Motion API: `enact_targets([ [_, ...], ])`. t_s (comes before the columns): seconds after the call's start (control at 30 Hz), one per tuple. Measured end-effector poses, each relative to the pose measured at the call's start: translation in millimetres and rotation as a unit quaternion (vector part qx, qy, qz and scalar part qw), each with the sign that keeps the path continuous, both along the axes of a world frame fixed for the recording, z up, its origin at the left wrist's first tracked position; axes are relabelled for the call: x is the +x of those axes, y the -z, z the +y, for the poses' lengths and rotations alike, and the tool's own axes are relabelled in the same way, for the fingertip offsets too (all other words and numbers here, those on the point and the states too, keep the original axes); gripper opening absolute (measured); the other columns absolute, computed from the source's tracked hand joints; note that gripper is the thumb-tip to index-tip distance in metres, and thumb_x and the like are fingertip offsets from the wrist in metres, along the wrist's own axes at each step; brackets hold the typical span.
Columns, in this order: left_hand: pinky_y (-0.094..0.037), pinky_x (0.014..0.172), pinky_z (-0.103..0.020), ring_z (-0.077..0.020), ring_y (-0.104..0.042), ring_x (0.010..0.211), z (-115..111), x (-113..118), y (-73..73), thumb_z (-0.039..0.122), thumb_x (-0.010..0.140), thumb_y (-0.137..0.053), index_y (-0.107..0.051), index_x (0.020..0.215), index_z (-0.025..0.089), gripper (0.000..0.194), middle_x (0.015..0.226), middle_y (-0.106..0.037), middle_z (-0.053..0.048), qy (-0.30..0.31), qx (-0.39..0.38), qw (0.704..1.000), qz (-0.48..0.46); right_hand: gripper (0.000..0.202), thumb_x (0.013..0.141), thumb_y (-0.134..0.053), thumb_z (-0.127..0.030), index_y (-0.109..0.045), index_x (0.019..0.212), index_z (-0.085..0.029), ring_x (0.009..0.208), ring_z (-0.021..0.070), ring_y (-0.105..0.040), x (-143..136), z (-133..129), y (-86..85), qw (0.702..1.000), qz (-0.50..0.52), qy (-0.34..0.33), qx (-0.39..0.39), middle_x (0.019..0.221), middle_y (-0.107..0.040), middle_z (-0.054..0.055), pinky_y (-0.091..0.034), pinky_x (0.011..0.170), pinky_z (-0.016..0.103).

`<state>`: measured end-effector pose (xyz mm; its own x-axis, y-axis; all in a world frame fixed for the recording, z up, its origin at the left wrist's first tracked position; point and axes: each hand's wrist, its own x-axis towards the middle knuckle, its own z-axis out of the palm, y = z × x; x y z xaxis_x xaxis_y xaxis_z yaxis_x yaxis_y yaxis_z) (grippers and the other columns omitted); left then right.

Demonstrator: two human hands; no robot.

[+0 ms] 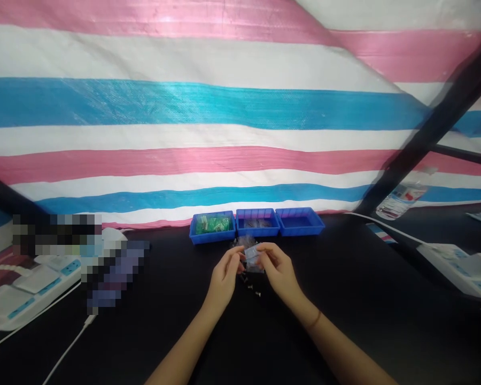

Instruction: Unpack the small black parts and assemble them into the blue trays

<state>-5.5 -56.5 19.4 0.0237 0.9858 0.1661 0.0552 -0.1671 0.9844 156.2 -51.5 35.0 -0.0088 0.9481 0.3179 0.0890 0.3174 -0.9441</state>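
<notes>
A small clear plastic bag point(251, 256) is held up between my two hands over the black table. My right hand point(279, 270) pinches the bag's right side between thumb and fingers. At its left edge, the thumb and fingers of my left hand point(225, 270) are closed together on the bag. Small shiny metal pieces point(250, 287), too small to name, lie on the table just below the bag. Behind the bag is more crumpled clear plastic point(246, 241), partly hidden by my hands.
Three blue trays stand in a row behind my hands: a left tray point(212, 239) with green packets, a middle tray point(257, 232) with small bagged pieces, and a right tray point(302, 231). Power strips point(44, 286) with cables flank both sides. A plastic bottle point(401, 200) stands at right.
</notes>
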Motion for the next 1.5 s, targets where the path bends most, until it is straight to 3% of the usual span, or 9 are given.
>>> enact_targets([
  [0.23, -0.053, 0.081, -0.032, -0.0197, -0.065, 0.088, 1.0, -2.1, -0.2, 0.041, 0.088, -0.058, -0.065, 0.109, 0.018, 0.032, 0.103, -0.068, -0.007, 0.0, -0.007, 1.0, 0.019, 0.017, 0.088, -0.054, -0.029, -0.068, 0.095, -0.02, 0.073, 0.0179, -0.066, -3.8, -4.8, -5.4, 0.999, -0.036, -0.027, -0.025, 0.091, -0.07, 0.006, -0.056, 0.066, 0.031],
  [0.43, -0.053, 0.08, -0.03, -0.0174, -0.064, 0.087, 0.5, -2.1, 1.2, 0.037, 0.088, -0.06, -0.058, 0.121, 0.022, 0.037, 0.095, -0.066, -0.004, -0.008, 0.025, 1.0, 0.017, 0.043, 0.083, -0.064, -0.028, -0.054, 0.125, -0.021, 0.083, 0.0218, -0.071, -6.5, -4.5, -0.6, 0.997, 0.02, -0.036, -0.064, 0.091, -0.073, 0.005, -0.059, 0.075, 0.036],
  [0.6, -0.05, 0.056, -0.024, -0.0093, -0.057, 0.058, 3.6, -0.1, -0.2, 0.056, 0.091, -0.045, -0.056, 0.124, 0.018, 0.052, 0.089, -0.061, -0.004, 0.003, -0.069, 0.994, -0.088, 0.012, 0.085, -0.064, -0.027, -0.07, 0.092, -0.02, 0.092, 0.024, -0.07, -3.4, -4.4, -0.1, 1.0, 0.005, -0.002, -0.019, 0.097, -0.073, 0.008, -0.057, 0.084, 0.04],
  [0.73, -0.048, 0.05, -0.024, -0.0088, -0.053, 0.049, 4.4, 0.8, -1.8, 0.063, 0.09, -0.038, -0.061, 0.115, 0.012, 0.06, 0.077, -0.061, -0.004, 0.06, -0.12, 0.983, -0.128, 0.009, 0.084, -0.063, -0.023, -0.071, 0.088, -0.021, 0.099, 0.0241, -0.067, -0.1, -4.4, -2.5, 1.0, -0.017, 0.003, 0.025, 0.105, -0.071, 0.008, -0.056, 0.087, 0.04],
  [0.87, -0.053, 0.068, -0.028, -0.0141, -0.062, 0.068, 2.1, -0.6, -6.1, 0.044, 0.085, -0.062, -0.063, 0.111, 0.015, 0.039, 0.079, -0.065, -0.003, 0.053, -0.059, 0.995, -0.068, 0.013, 0.083, -0.062, -0.023, -0.074, 0.087, -0.023, 0.099, 0.0231, -0.065, 0.8, -3.1, -6.8, 0.999, -0.034, -0.015, 0.014, 0.114, -0.063, 0.009, -0.058, 0.076, 0.033],
  [1.03, -0.054, 0.07, -0.028, -0.0164, -0.064, 0.075, 3.2, -5.4, -6.5, 0.037, 0.087, -0.058, -0.066, 0.107, 0.018, 0.028, 0.086, -0.068, -0.004, 0.028, -0.009, 0.999, 0.02, 0.02, 0.086, -0.055, -0.026, -0.072, 0.097, -0.021, 0.07, 0.016, -0.065, -4.1, -6.1, -12.9, 0.996, -0.04, -0.062, -0.054, 0.089, -0.068, 0.005, -0.058, 0.062, 0.029],
  [1.17, -0.052, 0.07, -0.027, -0.0164, -0.064, 0.078, 5.2, -9.7, -7.2, 0.036, 0.089, -0.056, -0.062, 0.116, 0.02, 0.032, 0.091, -0.067, -0.004, 0.006, 0.031, 0.997, 0.067, 0.017, 0.083, -0.06, -0.027, -0.07, 0.095, -0.019, 0.063, 0.0153, -0.063, -8.4, -2.3, -16.8, 0.995, -0.09, -0.029, -0.027, 0.086, -0.07, 0.005, -0.052, 0.052, 0.025],
  [1.33, -0.049, 0.068, -0.027, -0.0152, -0.06, 0.075, 13.1, -22.6, -7.4, 0.034, 0.092, -0.05, -0.059, 0.117, 0.02, 0.03, 0.091, -0.065, -0.004, -0.041, 0.062, 0.987, 0.145, 0.028, 0.083, -0.058, -0.032, -0.068, 0.104, -0.016, 0.048, 0.0138, -0.056, 3.3, 44.6, -21.4, 0.993, -0.079, 0.086, -0.021, 0.066, -0.067, 0.003, -0.043, 0.043, 0.023],
  [1.5, -0.046, 0.085, -0.04, -0.0251, -0.058, 0.092, 22.7, -37.1, 9.6, 0.037, 0.089, -0.052, -0.068, 0.106, 0.018, 0.03, 0.101, -0.065, -0.009, -0.043, 0.078, 0.931, 0.354, 0.03, 0.077, -0.059, -0.03, -0.069, 0.1, -0.015, 0.046, 0.011, -0.056, 24.8, 87.0, -15.8, 0.985, -0.132, 0.104, -0.034, 0.097, -0.071, 0.01, -0.047, 0.047, 0.027],
])
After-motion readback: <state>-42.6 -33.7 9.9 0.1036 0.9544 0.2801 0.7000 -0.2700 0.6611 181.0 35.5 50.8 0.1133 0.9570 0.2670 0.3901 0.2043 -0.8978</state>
